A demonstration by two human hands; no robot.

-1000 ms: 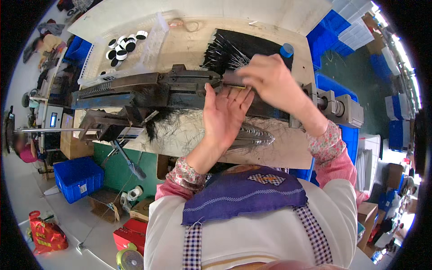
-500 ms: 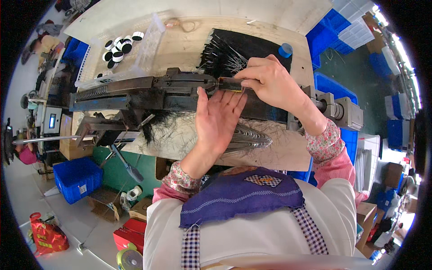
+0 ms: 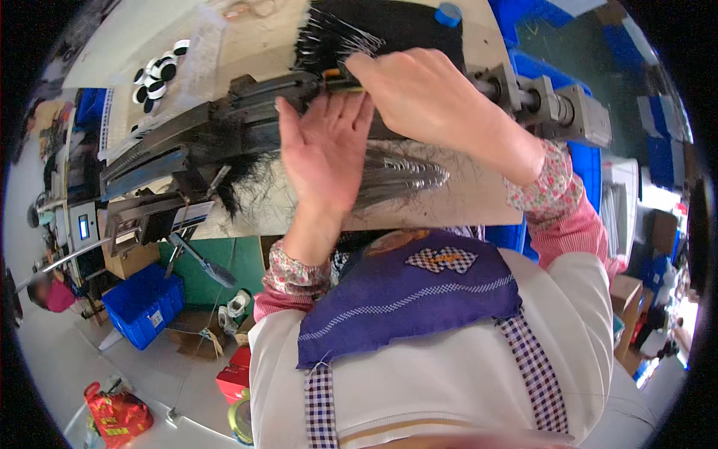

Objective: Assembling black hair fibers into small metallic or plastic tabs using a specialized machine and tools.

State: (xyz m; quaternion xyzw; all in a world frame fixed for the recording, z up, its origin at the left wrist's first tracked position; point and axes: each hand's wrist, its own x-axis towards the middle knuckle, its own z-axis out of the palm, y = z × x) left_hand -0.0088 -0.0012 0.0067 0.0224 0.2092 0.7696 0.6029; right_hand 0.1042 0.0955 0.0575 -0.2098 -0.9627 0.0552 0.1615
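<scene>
A long dark metal machine (image 3: 262, 112) lies across the wooden bench. My left hand (image 3: 323, 153) is palm up, fingers stretched out, at the near side of its clamp end, holding nothing. Over the same end, my right hand (image 3: 430, 93) is curled with its back toward me; its fingertips are hidden, so what they grip cannot be made out. Just beyond, black-bristled pieces with thin metal wire stems (image 3: 351, 34) lie on a black mat (image 3: 411, 30). A stack of bent wires (image 3: 407, 173) rests on the bench between my forearms, among loose black bristles.
A clear plastic tray (image 3: 203, 49) at the far left holds several round black-and-white caps (image 3: 166, 71). A blue round lid (image 3: 449, 14) sits on the mat. At the right are a metal shaft with a housing (image 3: 550, 108) and a blue bin (image 3: 583, 172). Floor left: a blue crate (image 3: 146, 307).
The whole view has shifted, so the bench sits higher. My right hand has turned and moved left over the clamp end, fingers now curled out of sight. My left hand stays palm up.
</scene>
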